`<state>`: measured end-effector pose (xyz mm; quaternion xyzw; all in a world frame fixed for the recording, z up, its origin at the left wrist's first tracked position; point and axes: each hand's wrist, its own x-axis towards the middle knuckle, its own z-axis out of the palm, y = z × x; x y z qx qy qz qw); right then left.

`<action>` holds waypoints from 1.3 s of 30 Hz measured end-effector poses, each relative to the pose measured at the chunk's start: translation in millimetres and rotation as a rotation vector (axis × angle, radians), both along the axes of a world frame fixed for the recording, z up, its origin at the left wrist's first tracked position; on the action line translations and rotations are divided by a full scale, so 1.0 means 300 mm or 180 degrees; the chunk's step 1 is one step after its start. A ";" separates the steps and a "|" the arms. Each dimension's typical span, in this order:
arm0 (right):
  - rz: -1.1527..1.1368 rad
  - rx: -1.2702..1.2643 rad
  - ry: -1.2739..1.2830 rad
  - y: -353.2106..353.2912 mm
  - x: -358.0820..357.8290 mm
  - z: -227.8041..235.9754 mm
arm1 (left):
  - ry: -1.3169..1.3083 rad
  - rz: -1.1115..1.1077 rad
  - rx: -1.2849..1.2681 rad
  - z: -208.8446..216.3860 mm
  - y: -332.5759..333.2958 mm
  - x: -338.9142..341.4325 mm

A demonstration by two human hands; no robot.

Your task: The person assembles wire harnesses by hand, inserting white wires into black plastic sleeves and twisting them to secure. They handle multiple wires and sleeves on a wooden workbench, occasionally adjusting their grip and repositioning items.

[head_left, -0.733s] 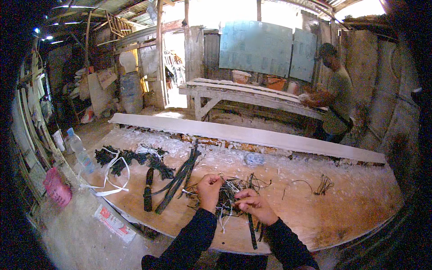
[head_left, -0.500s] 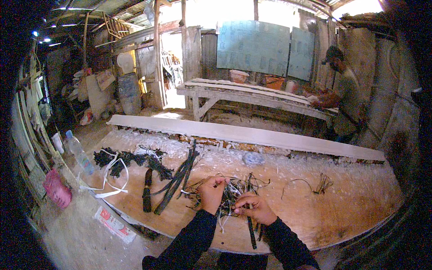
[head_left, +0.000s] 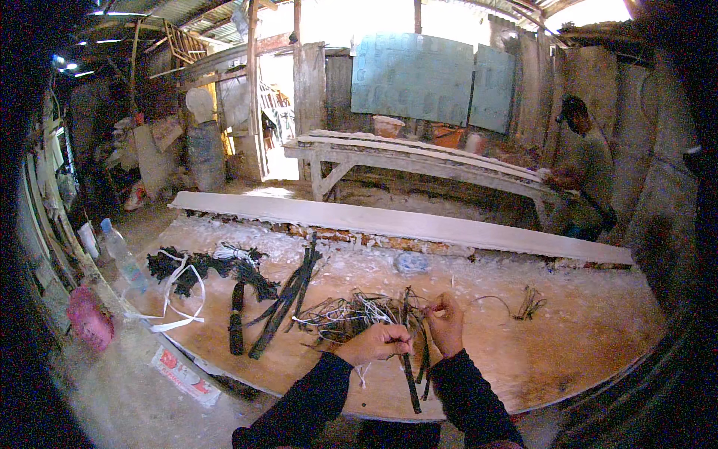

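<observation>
A tangle of thin dark and white strands (head_left: 345, 314) lies on the plywood board in front of me. At its near right edge my left hand (head_left: 380, 344) is closed in a pinch, next to a long dark strip (head_left: 410, 385) that runs toward the front edge. My right hand (head_left: 446, 323) is raised just right of the tangle, thumb and fingers pinched together around what seems to be a thin strand. Further left are a sheaf of flat black strips (head_left: 286, 301), a tied black bundle (head_left: 237, 322) and dark crinkled bunches (head_left: 187, 271) with a white strap (head_left: 179, 325).
A long whitish slab (head_left: 396, 224) runs along the board's far side. A crumpled bluish piece (head_left: 411, 262) and a small dark bunch of strands (head_left: 529, 303) lie on the board. A plastic bottle (head_left: 123, 258) stands left. Beyond, a person (head_left: 591, 165) works at a bench (head_left: 351, 155).
My right hand has moved up and right, away from the tangle. My left hand has come down and right toward the dark strip. The far person has shifted.
</observation>
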<state>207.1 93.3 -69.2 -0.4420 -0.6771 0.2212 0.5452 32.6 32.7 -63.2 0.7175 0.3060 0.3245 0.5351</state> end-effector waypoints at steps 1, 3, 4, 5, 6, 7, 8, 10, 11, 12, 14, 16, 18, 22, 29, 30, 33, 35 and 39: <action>-0.0121 0.0216 -0.0172 0.004 -0.003 0.003 | -0.0104 -0.0001 0.0152 -0.003 -0.001 0.011; -0.0169 0.0557 0.0064 0.005 -0.019 0.015 | -0.0290 0.0001 0.0442 -0.012 -0.006 0.036; -0.0195 0.0724 0.0181 0.004 -0.026 0.022 | -0.0357 -0.0011 0.0592 -0.015 -0.005 0.045; 0.0003 0.0464 0.0313 -0.006 -0.028 0.028 | -0.0421 -0.0060 0.0556 -0.015 -0.003 0.047; 0.0198 0.0204 0.0448 -0.017 -0.028 0.033 | -0.0456 -0.0122 0.0528 -0.014 -0.001 0.048; 0.0398 -0.0057 0.0585 -0.028 -0.027 0.038 | -0.0489 -0.0179 0.0498 -0.012 0.000 0.047; 0.0332 -0.0213 0.0693 -0.038 -0.022 0.042 | -0.0541 -0.0116 0.0293 -0.010 -0.002 0.043; 0.0243 -0.0273 0.0786 -0.041 -0.016 0.050 | -0.0636 0.0030 -0.0105 -0.004 -0.004 0.026; 0.0186 -0.0413 0.0815 -0.038 -0.015 0.052 | -0.0649 0.0525 0.0144 -0.002 -0.004 0.019; 0.0143 -0.0305 0.0711 -0.030 -0.013 0.054 | -0.0663 0.1015 0.0394 -0.003 0.000 0.014; 0.0392 -0.0539 0.0899 -0.025 -0.014 0.049 | -0.0539 0.1996 0.0777 -0.008 0.015 -0.003; 0.0864 -0.1380 0.1445 -0.027 -0.022 0.043 | -0.0162 0.3022 0.1106 -0.017 0.032 -0.042; 0.1345 -0.1492 0.1237 -0.049 -0.023 0.042 | -0.0539 0.3500 0.0774 -0.035 0.050 -0.058; 0.2640 -0.1426 0.0397 -0.097 -0.031 0.063 | -0.0704 0.4104 0.0829 -0.064 0.086 -0.086; 0.2993 -0.1162 0.0409 -0.115 -0.041 0.089 | -0.0610 0.4012 0.1255 -0.086 0.100 -0.064; 0.2938 -0.1293 0.0441 -0.114 -0.037 0.091 | -0.0349 0.3966 0.1350 -0.084 0.094 -0.058; 0.2649 -0.1477 0.0528 -0.113 -0.026 0.090 | 0.0071 0.3780 0.1314 -0.068 0.070 -0.047; 0.2431 -0.1486 0.0597 -0.107 -0.025 0.081 | 0.0124 0.3559 0.1375 -0.052 0.061 -0.037; 0.1554 -0.1067 0.0739 -0.070 -0.025 0.042 | 0.0125 0.2778 0.1508 -0.027 0.046 -0.025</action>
